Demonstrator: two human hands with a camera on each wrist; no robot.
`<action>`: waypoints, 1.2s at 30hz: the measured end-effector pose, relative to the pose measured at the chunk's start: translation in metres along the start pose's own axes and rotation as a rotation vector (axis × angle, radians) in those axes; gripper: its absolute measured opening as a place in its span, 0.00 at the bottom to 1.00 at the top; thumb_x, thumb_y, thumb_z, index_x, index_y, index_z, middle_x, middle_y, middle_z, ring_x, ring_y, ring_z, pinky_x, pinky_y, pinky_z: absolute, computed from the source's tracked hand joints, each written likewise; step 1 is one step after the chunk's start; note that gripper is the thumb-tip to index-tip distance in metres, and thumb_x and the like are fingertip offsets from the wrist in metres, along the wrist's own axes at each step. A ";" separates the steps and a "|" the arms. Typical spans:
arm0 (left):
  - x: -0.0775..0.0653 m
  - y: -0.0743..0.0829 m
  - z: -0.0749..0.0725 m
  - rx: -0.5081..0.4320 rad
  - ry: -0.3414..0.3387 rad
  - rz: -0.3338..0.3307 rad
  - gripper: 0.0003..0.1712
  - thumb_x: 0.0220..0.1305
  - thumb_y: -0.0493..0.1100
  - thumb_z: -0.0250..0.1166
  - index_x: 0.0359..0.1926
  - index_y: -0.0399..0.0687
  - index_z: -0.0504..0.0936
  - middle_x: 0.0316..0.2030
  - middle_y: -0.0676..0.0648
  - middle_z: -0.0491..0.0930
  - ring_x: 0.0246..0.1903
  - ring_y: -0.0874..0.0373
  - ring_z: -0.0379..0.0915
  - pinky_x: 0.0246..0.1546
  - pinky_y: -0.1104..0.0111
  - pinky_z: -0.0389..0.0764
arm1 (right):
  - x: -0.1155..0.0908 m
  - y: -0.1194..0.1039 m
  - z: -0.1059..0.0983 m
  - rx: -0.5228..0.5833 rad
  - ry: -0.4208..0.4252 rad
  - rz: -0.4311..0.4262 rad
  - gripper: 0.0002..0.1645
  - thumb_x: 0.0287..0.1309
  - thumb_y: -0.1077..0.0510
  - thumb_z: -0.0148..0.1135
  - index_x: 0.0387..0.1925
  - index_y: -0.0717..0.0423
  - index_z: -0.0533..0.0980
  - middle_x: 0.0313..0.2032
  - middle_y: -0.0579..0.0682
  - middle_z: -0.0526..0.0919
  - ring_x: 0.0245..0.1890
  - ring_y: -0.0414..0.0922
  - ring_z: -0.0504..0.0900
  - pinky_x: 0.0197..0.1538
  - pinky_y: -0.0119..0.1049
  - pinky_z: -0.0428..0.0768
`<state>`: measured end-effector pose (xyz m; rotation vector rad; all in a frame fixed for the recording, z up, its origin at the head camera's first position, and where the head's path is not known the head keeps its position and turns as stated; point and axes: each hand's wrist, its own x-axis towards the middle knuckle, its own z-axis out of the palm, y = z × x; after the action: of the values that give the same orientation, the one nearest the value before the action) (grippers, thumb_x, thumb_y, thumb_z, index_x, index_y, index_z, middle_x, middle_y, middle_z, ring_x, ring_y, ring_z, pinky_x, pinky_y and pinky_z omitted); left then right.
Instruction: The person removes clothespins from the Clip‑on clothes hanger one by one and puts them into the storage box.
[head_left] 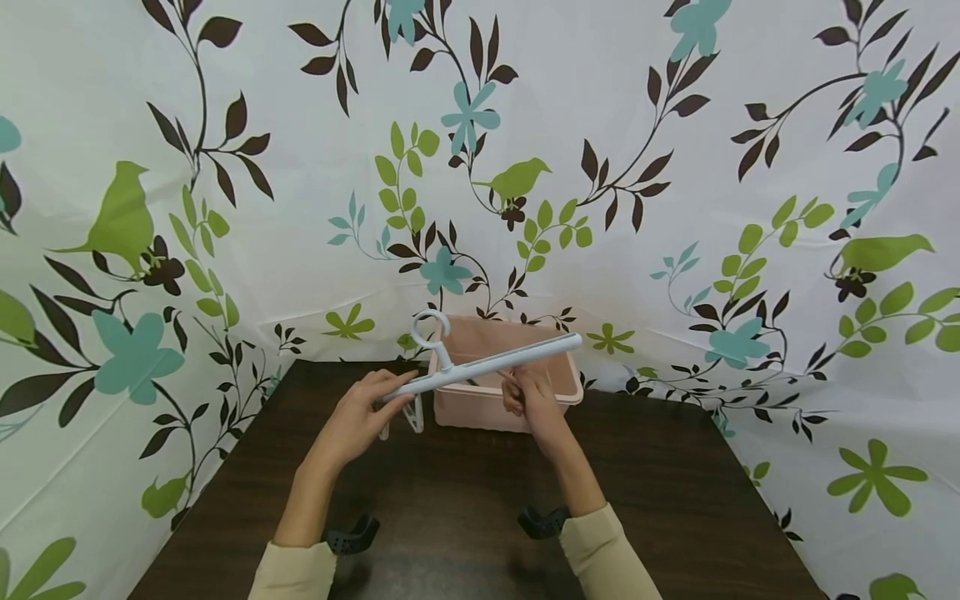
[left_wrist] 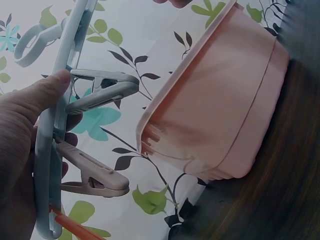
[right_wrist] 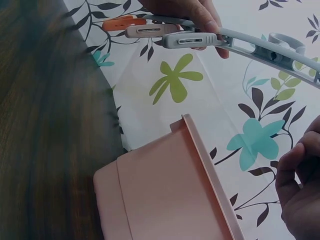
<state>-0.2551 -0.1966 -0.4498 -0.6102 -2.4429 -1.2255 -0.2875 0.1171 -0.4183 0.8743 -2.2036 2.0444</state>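
I see left hand [head_left: 356, 423] clamped on bar of hanger [head_left: 510, 360] near one end; right hand [head_left: 537, 402] apart, fingers curled, can't tell if holding anything. Hanger pale blue, slotted; grey clip [left_wrist: 102, 98], beige clip [left_wrist: 107, 183], orange clip [left_wrist: 80, 229] near gripped end. Hook up, long axis slanting across, free end toward desk's [head_left: 420, 500] right edge. Held above desk, before pink bin [head_left: 480, 410] at far edge.

White leaf-and-bird-print sheeting [head_left: 570, 83] hangs behind and on both sides of a dark wood-grain table [head_left: 450, 492].
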 end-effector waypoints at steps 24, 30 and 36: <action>-0.002 0.003 0.000 0.007 0.024 0.020 0.25 0.77 0.51 0.68 0.71 0.61 0.83 0.46 0.55 0.83 0.27 0.65 0.71 0.33 0.67 0.78 | -0.004 0.001 -0.001 0.138 -0.020 0.118 0.35 0.82 0.29 0.43 0.31 0.53 0.59 0.22 0.41 0.59 0.21 0.36 0.57 0.32 0.39 0.56; -0.002 0.004 0.002 0.035 0.066 0.048 0.25 0.75 0.48 0.70 0.70 0.57 0.84 0.43 0.57 0.82 0.31 0.65 0.69 0.36 0.66 0.75 | -0.004 0.001 -0.001 0.177 -0.037 0.113 0.32 0.83 0.31 0.45 0.31 0.51 0.59 0.23 0.41 0.59 0.21 0.35 0.58 0.34 0.40 0.55; -0.001 0.007 0.003 0.065 0.086 0.064 0.25 0.74 0.46 0.71 0.70 0.59 0.84 0.44 0.58 0.83 0.34 0.65 0.69 0.43 0.62 0.73 | -0.006 -0.001 -0.002 0.182 -0.038 0.129 0.31 0.84 0.33 0.43 0.31 0.51 0.58 0.22 0.41 0.58 0.21 0.35 0.58 0.34 0.41 0.56</action>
<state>-0.2512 -0.1905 -0.4479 -0.6007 -2.3637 -1.1191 -0.2827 0.1214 -0.4191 0.8090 -2.1731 2.3374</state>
